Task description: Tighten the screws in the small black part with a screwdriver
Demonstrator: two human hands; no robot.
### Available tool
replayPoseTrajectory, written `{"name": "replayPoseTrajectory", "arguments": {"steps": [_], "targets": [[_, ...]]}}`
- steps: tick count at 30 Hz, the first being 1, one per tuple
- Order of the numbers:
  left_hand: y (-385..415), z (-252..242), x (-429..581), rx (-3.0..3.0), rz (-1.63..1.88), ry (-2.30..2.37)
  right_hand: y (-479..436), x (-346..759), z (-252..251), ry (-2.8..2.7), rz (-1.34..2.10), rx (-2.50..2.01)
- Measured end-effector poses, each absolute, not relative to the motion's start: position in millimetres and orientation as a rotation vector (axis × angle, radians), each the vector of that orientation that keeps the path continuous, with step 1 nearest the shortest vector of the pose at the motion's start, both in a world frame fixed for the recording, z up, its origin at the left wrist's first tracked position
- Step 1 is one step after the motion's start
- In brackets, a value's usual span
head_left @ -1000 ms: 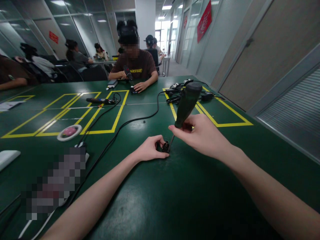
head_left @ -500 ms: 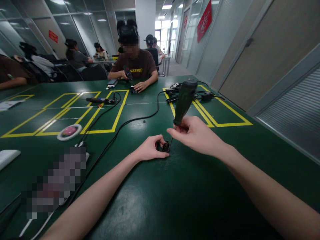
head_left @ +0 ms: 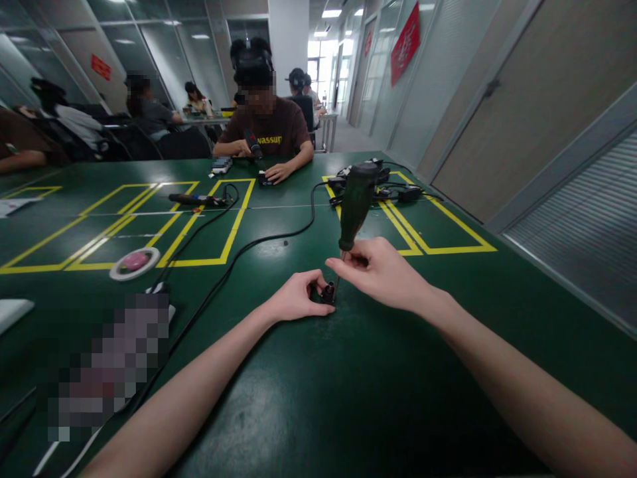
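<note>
On the green table, my left hand [head_left: 301, 295] grips a small black part [head_left: 327, 293] between thumb and fingers; its exact kind is too small to make out. My right hand [head_left: 378, 269] pinches the shaft of a screwdriver [head_left: 357, 206], just below its thick dark green handle. The screwdriver stands nearly upright, its handle leaning a little to the right and its shaft running down beside the black part. Whether the tip sits in a screw cannot be seen.
Black cable [head_left: 269, 238] crosses the table left of my hands. Black adapters [head_left: 378, 182] lie in a heap behind the screwdriver. A white tape roll [head_left: 114, 271], an electric screwdriver [head_left: 192, 199] and a blurred-out long object [head_left: 112, 358] lie leftward. A co-worker [head_left: 269, 126] sits opposite.
The screwdriver's handle has tilted closer to upright, shifting left and slightly down. My right hand has shifted slightly left with it. My left hand keeps its grip on the black part.
</note>
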State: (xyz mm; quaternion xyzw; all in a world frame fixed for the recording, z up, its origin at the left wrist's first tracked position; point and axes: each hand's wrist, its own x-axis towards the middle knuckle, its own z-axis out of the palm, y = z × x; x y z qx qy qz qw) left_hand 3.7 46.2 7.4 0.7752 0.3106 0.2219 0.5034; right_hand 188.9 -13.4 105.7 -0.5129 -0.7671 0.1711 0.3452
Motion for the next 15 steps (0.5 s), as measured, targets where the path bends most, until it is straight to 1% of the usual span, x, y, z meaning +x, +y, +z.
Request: {"name": "replayPoseTrajectory", "arguments": {"steps": [3, 10, 15], "targets": [[46, 7, 4, 1.862, 0.531, 0.751, -12, 189, 100, -2.007, 0.385, -1.307], [46, 9, 3, 1.859, 0.527, 0.746, -17, 192, 88, -2.011, 0.122, -1.279], [46, 9, 3, 1.882, 0.512, 0.788, -17, 191, 76, -1.937, 0.051, -1.208]]}}
